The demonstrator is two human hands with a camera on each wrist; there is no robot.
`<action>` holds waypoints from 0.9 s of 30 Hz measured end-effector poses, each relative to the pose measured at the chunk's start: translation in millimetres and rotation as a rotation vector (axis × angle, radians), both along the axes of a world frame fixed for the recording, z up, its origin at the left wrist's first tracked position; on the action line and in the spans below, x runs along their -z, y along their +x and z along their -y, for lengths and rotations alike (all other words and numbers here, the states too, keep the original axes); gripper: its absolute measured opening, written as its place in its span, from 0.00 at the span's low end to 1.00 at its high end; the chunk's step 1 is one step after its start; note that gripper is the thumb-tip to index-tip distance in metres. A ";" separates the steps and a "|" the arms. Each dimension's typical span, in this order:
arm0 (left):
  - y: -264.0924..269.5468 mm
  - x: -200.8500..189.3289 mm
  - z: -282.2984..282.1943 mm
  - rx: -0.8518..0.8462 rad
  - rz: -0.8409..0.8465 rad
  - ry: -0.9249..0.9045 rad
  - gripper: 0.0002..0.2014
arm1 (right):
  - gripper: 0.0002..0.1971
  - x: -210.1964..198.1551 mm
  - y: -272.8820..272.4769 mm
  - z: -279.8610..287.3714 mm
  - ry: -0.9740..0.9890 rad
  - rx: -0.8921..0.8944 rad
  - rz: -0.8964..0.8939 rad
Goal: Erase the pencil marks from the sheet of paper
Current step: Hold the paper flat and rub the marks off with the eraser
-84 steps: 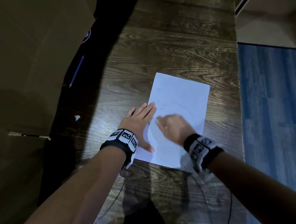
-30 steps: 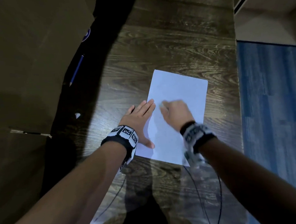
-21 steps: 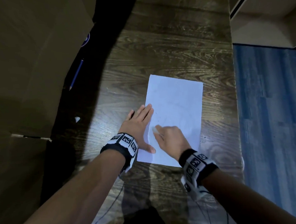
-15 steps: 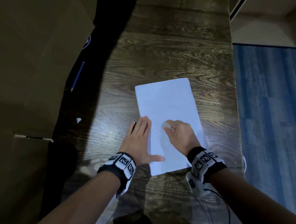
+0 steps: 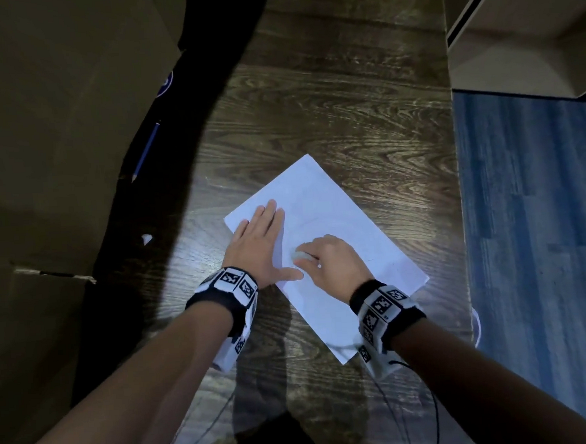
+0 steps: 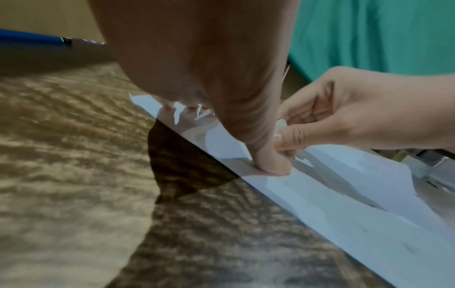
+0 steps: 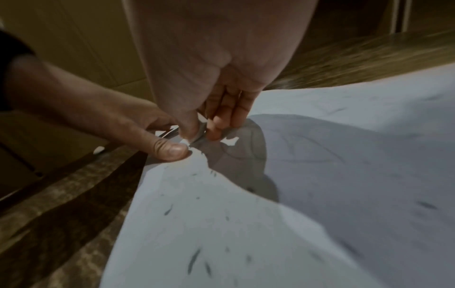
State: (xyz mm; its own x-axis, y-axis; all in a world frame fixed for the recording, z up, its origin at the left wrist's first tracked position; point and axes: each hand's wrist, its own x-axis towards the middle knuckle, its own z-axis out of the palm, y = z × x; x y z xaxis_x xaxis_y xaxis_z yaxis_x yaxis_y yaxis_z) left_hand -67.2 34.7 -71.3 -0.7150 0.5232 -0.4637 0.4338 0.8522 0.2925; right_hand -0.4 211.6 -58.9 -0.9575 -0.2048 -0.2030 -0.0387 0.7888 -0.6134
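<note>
Paper (image 5: 333,226) is lying askew on the dark wooden worktop (image 5: 329,109), pinned flat and being rubbed with a small eraser (image 5: 300,255).

Working outward: the right hand (image 5: 332,264) is pinching the pale eraser between thumb and curled fingers, pressing it to the sheet beside the left thumb; the left hand (image 5: 258,241) is lying spread, fingers straight, holding down the sheet's near-left edge. Faint curved pencil lines (image 7: 307,148) and dark flecks are showing around the rubbed spot. A single thin sheet like this is probably sliding and buckling easily, so it is best held flat under a palm close to the eraser, with strokes running away from that hand. A blue pencil (image 5: 146,152) is lying well apart, at the far left.
</note>
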 end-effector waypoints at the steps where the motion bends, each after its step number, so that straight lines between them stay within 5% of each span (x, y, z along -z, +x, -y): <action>1: -2.0 0.5 0.1 0.016 -0.004 -0.027 0.66 | 0.15 -1.4 -6.3 4.2 0.030 -0.027 -0.007; 8: -4.1 4.8 1.1 0.042 0.029 -0.060 0.74 | 0.15 -3.5 -45.7 13.3 0.160 0.064 -0.037; 14: -2.5 4.4 -0.3 0.085 0.009 -0.067 0.70 | 0.15 2.9 3.2 14.3 0.092 0.031 -0.015; 17: -3.2 4.7 0.1 0.075 0.025 -0.064 0.70 | 0.14 4.6 -12.0 7.5 0.152 -0.058 -0.014; 21: -3.2 3.9 -1.5 0.062 0.034 -0.065 0.71 | 0.12 4.8 -48.1 9.0 0.180 0.073 -0.050; 27: -3.5 1.3 -1.5 0.078 0.020 -0.092 0.71 | 0.16 3.5 -12.4 10.5 0.144 0.051 0.032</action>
